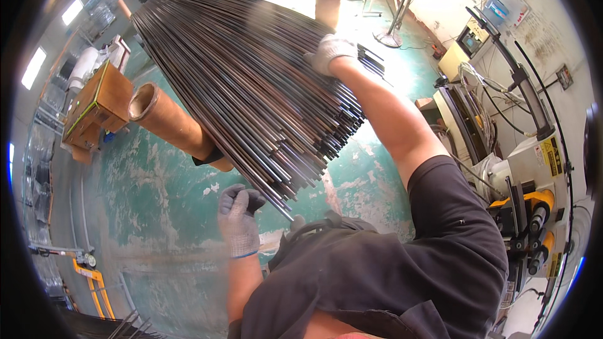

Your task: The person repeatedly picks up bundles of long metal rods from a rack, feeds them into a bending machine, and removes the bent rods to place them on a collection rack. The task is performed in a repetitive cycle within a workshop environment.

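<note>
A wide bundle of long, thin dark metal rods [245, 70] stretches away before me, with uneven ends nearest my body. My right hand [333, 52], in a pale knit glove, lies on the bundle's right side, near some rod ends. Its fingertips are hidden, so whether it grips any rods is unclear. My left hand [239, 220] wears a glove with grey fingers. It hangs just left of the near rod ends, fingers curled in and nothing visible in them. One brown cardboard tube [172, 122] leans out along the bundle's left side.
Another upright tube [328, 4] stands beyond my right hand. On the right is a machine with yellow-and-black rollers [541, 200]. A wooden desk [99, 103] stands to the left. A yellow pallet jack [89, 275] is at lower left, over worn green floor [155, 216].
</note>
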Action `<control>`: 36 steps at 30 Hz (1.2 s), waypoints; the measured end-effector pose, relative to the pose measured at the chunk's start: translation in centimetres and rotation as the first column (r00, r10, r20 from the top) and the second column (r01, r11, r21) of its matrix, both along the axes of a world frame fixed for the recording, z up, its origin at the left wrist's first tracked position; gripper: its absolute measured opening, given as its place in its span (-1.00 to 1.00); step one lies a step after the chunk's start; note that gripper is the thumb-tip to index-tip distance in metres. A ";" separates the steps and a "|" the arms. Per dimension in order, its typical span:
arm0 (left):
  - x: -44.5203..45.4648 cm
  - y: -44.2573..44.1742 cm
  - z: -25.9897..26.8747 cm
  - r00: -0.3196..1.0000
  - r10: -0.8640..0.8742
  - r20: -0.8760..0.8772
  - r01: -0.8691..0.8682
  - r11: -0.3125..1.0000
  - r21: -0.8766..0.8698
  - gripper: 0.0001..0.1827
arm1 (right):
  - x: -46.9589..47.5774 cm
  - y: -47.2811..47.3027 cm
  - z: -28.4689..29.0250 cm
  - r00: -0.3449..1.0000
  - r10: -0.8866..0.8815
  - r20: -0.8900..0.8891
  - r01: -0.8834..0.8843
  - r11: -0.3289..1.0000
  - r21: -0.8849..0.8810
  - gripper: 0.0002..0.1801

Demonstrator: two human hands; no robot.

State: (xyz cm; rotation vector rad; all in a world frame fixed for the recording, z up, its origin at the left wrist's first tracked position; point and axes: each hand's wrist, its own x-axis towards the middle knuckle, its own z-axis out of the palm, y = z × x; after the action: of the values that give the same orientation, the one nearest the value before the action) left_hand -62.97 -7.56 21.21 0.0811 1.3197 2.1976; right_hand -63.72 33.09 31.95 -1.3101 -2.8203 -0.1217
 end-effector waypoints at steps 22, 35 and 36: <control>-4.4 -5.1 -0.3 0.987 0.158 -0.028 -0.160 0.986 -0.048 -0.81 | 0.6 5.6 0.4 0.986 -0.037 -0.163 -0.088 0.712 -0.696 -0.29; -5.4 -2.2 0.7 1.000 -0.014 -0.007 0.014 1.000 -0.028 -0.78 | 8.6 -1.5 1.4 0.963 0.109 -0.248 -0.236 0.787 -0.570 -0.47; -5.5 -1.7 0.7 0.999 -0.043 -0.028 0.042 0.999 -0.025 -0.77 | 10.3 -3.3 2.1 0.976 0.055 -0.212 -0.180 0.752 -0.634 -0.47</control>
State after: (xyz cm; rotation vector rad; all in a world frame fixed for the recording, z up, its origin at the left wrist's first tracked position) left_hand -68.52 -9.29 21.89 0.1302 1.3481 2.1513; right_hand -53.38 29.74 34.10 -1.1140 -2.8608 1.0250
